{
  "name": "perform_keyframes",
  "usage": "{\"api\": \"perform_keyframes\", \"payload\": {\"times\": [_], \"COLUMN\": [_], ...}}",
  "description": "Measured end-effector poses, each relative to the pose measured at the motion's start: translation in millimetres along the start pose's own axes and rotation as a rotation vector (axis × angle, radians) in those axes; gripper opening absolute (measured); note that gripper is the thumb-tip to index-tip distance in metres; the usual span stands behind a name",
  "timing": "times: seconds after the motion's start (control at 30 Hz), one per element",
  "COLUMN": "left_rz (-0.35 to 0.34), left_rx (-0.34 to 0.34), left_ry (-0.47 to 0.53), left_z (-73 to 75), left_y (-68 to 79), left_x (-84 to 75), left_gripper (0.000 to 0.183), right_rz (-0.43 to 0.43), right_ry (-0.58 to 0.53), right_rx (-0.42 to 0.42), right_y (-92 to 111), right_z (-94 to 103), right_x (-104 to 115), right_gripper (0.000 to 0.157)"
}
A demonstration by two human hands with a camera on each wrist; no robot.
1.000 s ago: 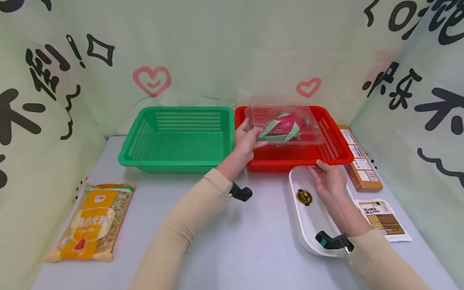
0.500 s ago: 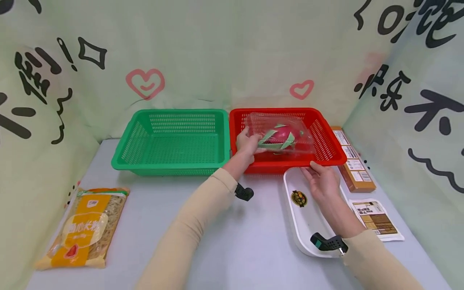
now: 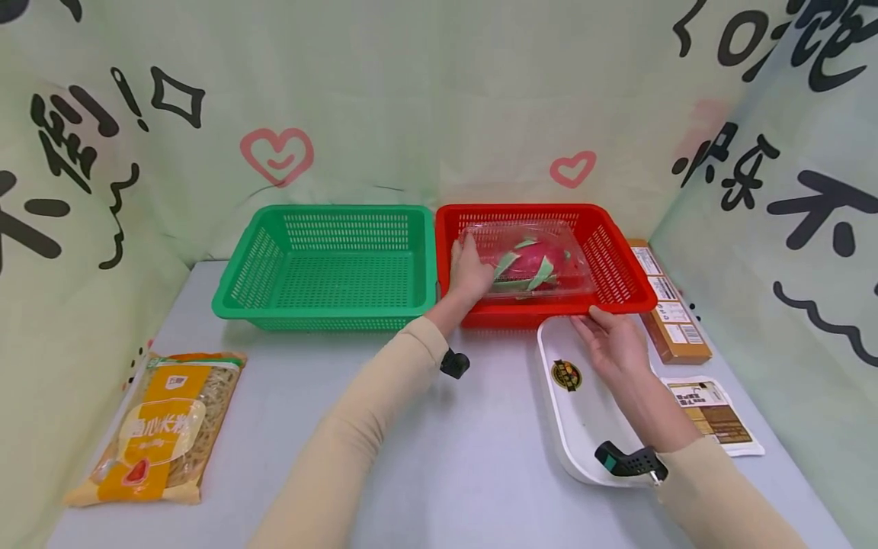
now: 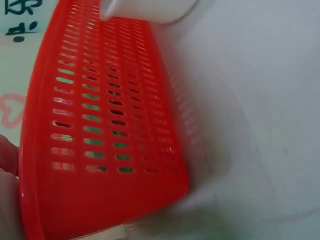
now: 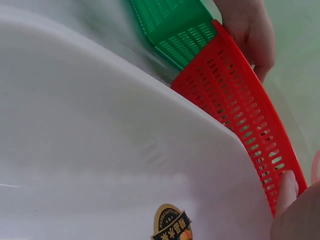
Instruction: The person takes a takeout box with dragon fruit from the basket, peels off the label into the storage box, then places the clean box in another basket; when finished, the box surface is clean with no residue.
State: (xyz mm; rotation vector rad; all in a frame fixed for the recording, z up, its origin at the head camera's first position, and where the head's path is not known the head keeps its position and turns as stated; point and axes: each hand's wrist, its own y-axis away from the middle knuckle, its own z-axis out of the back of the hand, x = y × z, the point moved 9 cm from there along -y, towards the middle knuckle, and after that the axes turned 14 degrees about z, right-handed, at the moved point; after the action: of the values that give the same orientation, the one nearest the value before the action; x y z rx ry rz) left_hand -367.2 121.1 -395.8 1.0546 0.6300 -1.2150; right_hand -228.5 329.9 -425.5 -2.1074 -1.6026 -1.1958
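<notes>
A clear plastic box (image 3: 572, 286) with a pink dragon fruit (image 3: 538, 259) showing through it lies low in the red basket (image 3: 620, 286). My left hand (image 3: 471, 271) is at the left end of the box, inside the basket, with its fingers extended along that end. My right hand (image 3: 620, 347) pinches the basket's front rim, thumb on top; the right wrist view shows its thumb (image 5: 287, 190) against the perforated wall. Beneath that hand lies a white tray (image 3: 565, 427) with a round black-and-gold sticker (image 3: 566, 375). The left wrist view mostly shows the basket's outer wall (image 4: 100, 200).
A green basket (image 3: 329, 314) stands left of the red one, side by side. An orange bag of dried noodles (image 3: 154, 435) lies at the front left. On the right are a brown box (image 3: 686, 352) with white labels and a white-and-brown packet (image 3: 716, 423).
My left hand has lowered the clear box with the dragon fruit into the red basket, and its fingers have straightened at the box's end. The right hand keeps hold of the rim.
</notes>
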Motion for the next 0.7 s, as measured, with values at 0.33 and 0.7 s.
{"api": "perform_keyframes", "payload": {"times": [0.33, 0.7], "left_rz": [-0.268, -0.467], "left_rx": [-0.012, -0.073], "left_ry": [-0.237, -0.596], "left_z": [19.1, 69.5], "left_y": [18.2, 61.2], "left_x": [-22.8, -0.6], "left_gripper": [0.064, 0.06], "right_rz": [-0.131, 0.49], "right_ry": [0.364, 1.12], "right_rx": [0.118, 0.301], "right_y": [15.4, 13.0], "right_z": [6.9, 2.9], "right_x": [18.8, 81.7], "right_gripper": [0.034, 0.048]}}
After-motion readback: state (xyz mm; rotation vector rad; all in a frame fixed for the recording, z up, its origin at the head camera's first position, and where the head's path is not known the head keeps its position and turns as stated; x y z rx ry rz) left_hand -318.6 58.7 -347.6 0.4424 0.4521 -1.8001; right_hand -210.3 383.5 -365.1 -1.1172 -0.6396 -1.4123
